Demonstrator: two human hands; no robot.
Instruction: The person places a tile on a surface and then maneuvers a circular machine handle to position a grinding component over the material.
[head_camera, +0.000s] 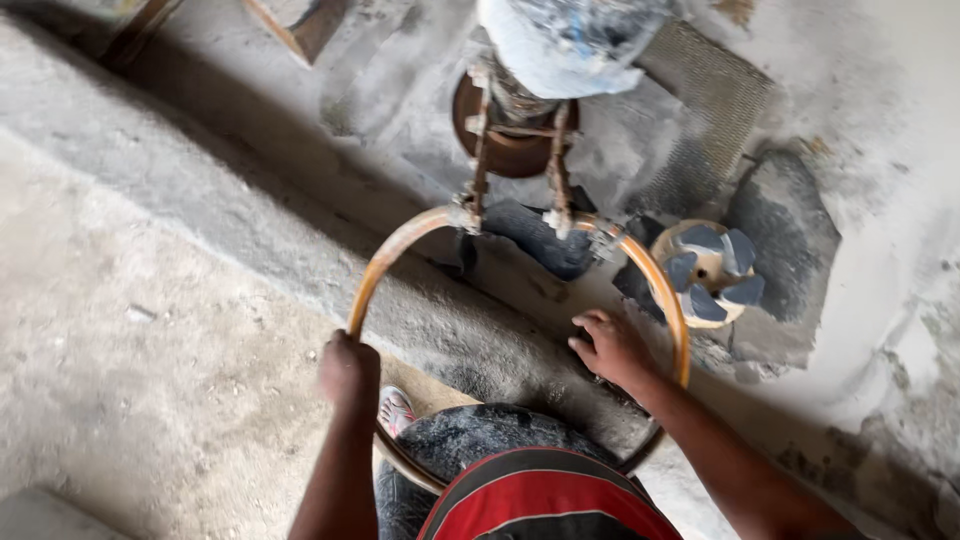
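Ring handle: rusty hoop on machine frame, encircling operator | left hand: fist closed on hoop's left arc | right hand: fingers loosely spread, off hoop near right arc | Risk: one-handed grip may slip; cutter disc near right fingers.

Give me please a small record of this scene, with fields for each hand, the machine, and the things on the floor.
left hand: closed around the left side of the orange ring handle
right hand: fingers spread, inside the ring near its right side; grip on it not clear
machine: rusty metal frame joined to the top of the ring, pale wrapped body above
floor disc: round, tan, with grey segments, lying right of the ring
mesh sheet: upper right
floor: dusty grey concrete
foot: sandal below the left hand
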